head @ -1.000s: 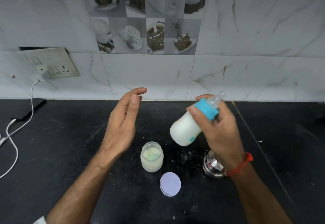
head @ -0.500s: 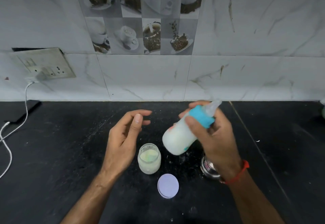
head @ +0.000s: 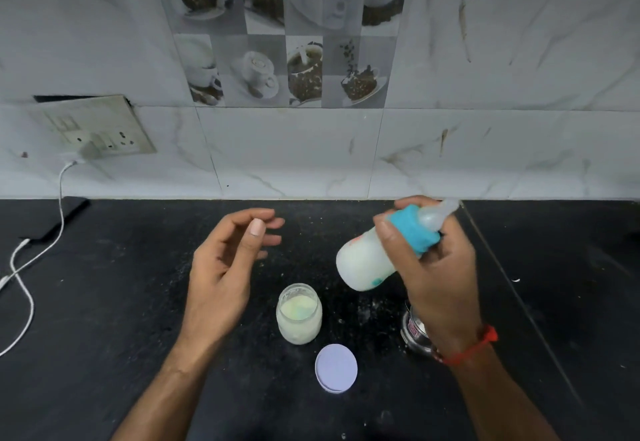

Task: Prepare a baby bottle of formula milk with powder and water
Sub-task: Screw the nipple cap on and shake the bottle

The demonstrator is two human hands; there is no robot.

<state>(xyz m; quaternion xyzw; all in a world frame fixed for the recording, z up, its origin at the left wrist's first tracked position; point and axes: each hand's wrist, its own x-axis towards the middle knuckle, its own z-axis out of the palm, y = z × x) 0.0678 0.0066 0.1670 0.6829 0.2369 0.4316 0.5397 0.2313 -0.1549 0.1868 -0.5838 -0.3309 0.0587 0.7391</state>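
L hand (head: 221, 267) dropped nearer jar (head: 299, 314); lid (head: 336, 368), steel cup (head: 414, 333) by it

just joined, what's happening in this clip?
A person is making formula. The right hand grips the baby bottle by its blue collar, tilted above the black counter; it is capped and full of white milk. The left hand hovers free, holding nothing. The powder jar stands open, its lid flat beside it.
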